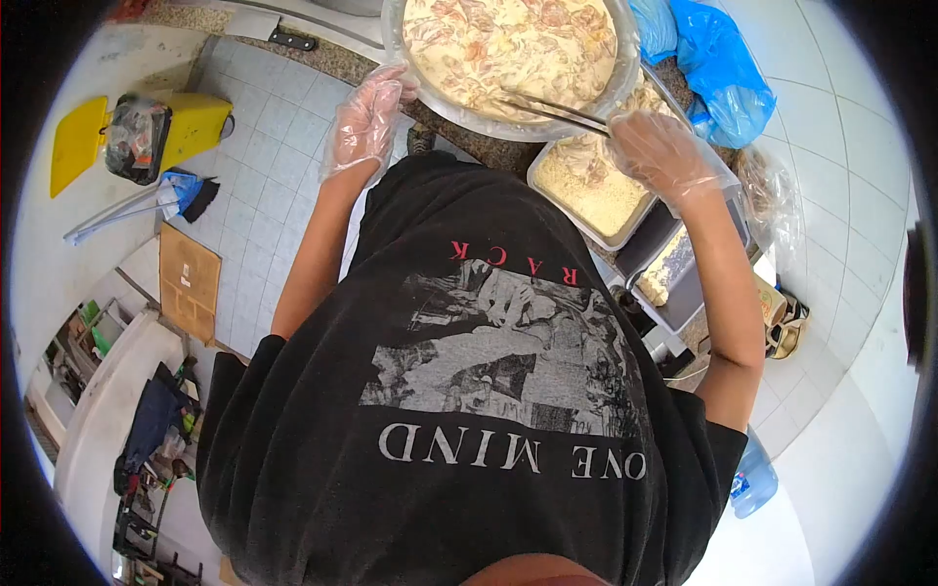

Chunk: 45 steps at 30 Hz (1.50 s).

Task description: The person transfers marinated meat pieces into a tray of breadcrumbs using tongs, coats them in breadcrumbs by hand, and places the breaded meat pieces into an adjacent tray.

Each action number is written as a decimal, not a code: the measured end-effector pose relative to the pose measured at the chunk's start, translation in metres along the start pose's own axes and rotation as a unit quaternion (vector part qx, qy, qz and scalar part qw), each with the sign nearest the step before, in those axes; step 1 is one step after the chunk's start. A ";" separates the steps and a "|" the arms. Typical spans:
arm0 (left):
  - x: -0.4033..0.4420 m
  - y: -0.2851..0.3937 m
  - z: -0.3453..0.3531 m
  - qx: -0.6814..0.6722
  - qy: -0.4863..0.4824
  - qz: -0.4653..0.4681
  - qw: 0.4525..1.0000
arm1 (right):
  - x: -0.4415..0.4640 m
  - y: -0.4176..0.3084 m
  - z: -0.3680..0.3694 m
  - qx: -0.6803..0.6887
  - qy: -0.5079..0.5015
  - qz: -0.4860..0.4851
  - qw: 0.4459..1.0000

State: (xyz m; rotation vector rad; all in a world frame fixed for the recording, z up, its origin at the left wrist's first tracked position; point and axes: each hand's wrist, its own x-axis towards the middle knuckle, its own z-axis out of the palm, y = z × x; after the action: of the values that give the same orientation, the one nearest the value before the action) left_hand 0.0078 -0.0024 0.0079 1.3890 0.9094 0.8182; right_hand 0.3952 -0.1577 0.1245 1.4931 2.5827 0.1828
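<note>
A large metal bowl of meat pieces in a pale, creamy coating sits at the top of the view. My left hand, in a clear plastic glove, is at the bowl's left rim with its fingers closed against the edge. Metal tongs are gripped in my gloved right hand, their tips down in the coated meat. Just below that hand stands a rectangular tray of yellowish crumbs, with some coated pieces at its far end.
A dark grey bin with crumbs adjoins the tray. Blue plastic bags lie to the right of the bowl. A black-handled knife rests at the counter's left. On the floor at left are a yellow trash bin and a broom.
</note>
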 end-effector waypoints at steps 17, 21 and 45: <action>-0.002 -0.003 -0.007 0.021 0.005 -0.016 1.000 | -0.082 0.024 0.025 0.240 -0.149 0.007 0.959; 0.000 0.011 -0.004 0.051 -0.007 -0.030 0.998 | -0.015 0.011 -0.060 0.491 -0.398 0.395 0.667; 0.000 0.013 0.013 -0.019 -0.018 -0.026 0.999 | -0.002 -0.033 0.003 0.128 -0.150 0.133 0.971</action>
State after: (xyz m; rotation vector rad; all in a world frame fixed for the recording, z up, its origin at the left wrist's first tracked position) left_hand 0.0195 -0.0079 0.0209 1.3372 0.8938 0.7643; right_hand 0.3689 -0.1759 0.1155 1.7909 2.2267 -0.3361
